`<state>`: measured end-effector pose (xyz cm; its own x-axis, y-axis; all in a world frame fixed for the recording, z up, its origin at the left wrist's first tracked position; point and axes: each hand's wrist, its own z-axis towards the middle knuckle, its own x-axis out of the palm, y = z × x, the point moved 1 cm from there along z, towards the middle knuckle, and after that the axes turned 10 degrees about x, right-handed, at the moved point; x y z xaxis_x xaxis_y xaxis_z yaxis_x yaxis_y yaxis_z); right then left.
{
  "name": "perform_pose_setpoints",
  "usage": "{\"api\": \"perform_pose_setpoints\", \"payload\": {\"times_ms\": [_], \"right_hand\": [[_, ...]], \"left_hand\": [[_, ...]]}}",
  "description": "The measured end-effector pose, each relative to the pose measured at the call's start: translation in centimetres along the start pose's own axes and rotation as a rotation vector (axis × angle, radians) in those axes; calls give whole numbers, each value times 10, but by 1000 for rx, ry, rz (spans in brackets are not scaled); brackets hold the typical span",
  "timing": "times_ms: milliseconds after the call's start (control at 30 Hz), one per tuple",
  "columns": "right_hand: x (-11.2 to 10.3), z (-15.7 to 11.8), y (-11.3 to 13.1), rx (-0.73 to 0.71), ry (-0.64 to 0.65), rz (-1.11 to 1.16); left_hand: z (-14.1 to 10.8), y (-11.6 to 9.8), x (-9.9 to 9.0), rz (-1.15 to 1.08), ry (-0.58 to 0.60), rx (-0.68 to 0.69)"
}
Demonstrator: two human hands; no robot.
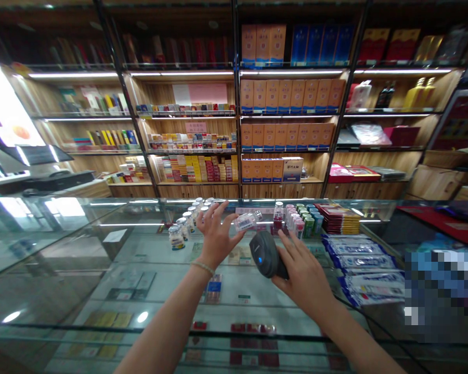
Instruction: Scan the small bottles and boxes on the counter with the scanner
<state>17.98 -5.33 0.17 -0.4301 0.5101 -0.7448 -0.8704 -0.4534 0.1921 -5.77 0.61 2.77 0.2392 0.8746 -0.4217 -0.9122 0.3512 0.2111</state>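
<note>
My left hand [215, 236] pinches a small clear bottle [247, 221] by its base between thumb and finger. The bottle tilts to the right above the glass counter, and its label with a barcode faces me. In my right hand [302, 267] is a dark handheld barcode scanner [263, 254] with a blue light, its head just below the bottle. Part of its handle is hidden by my fingers. Several small bottles [177, 237] with pale contents stand in rows left of my left hand. Beyond the scanner stands a bottle with dark red contents [278, 215].
Pink, green and blue small packs [308, 226] stand in rows at the right, beside stacked red-and-gold packets [337, 218]. Blue-and-white packages [368, 259] lie nearer. The glass counter [156, 259] displays goods underneath. Stocked shelves [237, 117] line the back. A cable [368, 314] runs by my right arm.
</note>
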Motion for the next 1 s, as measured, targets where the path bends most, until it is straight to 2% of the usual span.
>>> {"api": "perform_pose_setpoints", "payload": {"times_ms": [233,567,1000], "right_hand": [[3,3,-2,10,-14,-68],[14,0,-7,-9,83,-142],[21,-6,-8,-17,226,-108]], "left_hand": [[-1,1,2,-17,-3,7],[-1,2,3,-16,11,8],[-1,0,3,-23,17,12]]}}
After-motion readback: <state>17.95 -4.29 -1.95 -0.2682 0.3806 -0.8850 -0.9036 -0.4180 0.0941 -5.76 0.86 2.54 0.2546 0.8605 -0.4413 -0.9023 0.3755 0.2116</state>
